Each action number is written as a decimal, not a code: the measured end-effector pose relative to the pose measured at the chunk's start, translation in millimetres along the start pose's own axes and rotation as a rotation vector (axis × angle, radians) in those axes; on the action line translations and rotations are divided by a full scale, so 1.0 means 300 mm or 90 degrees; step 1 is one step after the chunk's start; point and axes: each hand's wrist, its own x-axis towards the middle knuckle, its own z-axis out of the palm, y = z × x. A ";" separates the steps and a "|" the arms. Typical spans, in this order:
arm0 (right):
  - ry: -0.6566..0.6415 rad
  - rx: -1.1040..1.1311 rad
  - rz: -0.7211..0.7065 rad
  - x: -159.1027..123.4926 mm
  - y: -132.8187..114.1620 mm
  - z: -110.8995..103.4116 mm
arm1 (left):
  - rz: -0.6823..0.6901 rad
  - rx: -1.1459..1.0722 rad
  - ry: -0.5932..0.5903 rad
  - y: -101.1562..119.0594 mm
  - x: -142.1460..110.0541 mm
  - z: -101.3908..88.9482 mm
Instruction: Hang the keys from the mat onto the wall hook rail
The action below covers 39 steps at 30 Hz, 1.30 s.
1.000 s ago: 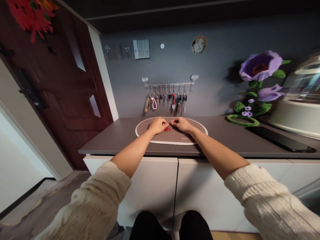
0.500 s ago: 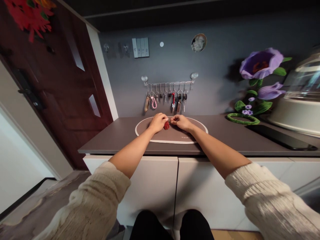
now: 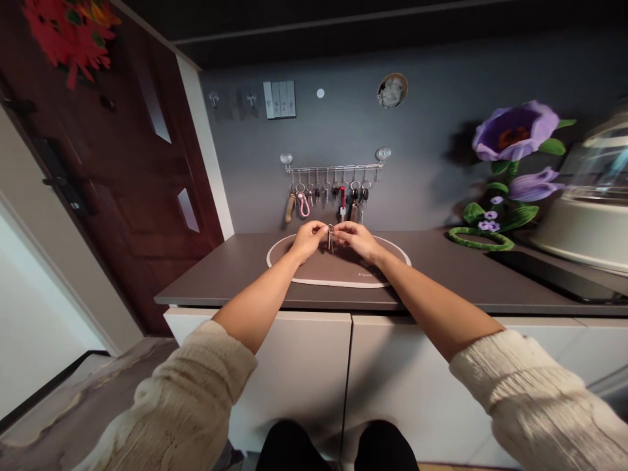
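Observation:
My left hand [image 3: 309, 239] and my right hand [image 3: 358, 240] meet over an oval brown mat [image 3: 330, 271] with a pale rim. Between their fingertips they pinch a small key ring [image 3: 330, 229]. Thin metal keys [image 3: 330, 243] hang down from it, above the mat. Both hands are closed, thumbs against forefingers. The fingers partly cover the ring, and how many keys it carries is too small to tell.
Behind the hands, a clear hook rail [image 3: 333, 169] on the wall carries several keys and fobs. To the right are a purple fabric flower [image 3: 515, 134], a black phone-like slab [image 3: 554, 275] and a cream domed appliance [image 3: 583, 226]. A dark red door [image 3: 122, 196] is at left.
The hands have risen slightly off the mat, fingertips closer together. The red tag seen at my left fingers is out of sight; the ring and hanging keys now show between them.

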 end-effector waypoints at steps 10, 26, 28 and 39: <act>0.013 0.049 -0.044 0.013 0.020 -0.007 | -0.047 -0.125 -0.009 -0.016 0.004 0.005; 0.043 0.056 -0.091 0.024 0.049 -0.024 | -0.044 -0.047 0.001 -0.002 -0.014 0.016; 0.061 0.059 -0.084 0.024 0.047 -0.030 | -0.039 0.010 0.027 -0.013 -0.013 0.017; 0.190 0.216 0.001 0.022 -0.002 -0.119 | 0.025 0.335 -0.070 -0.046 -0.026 0.032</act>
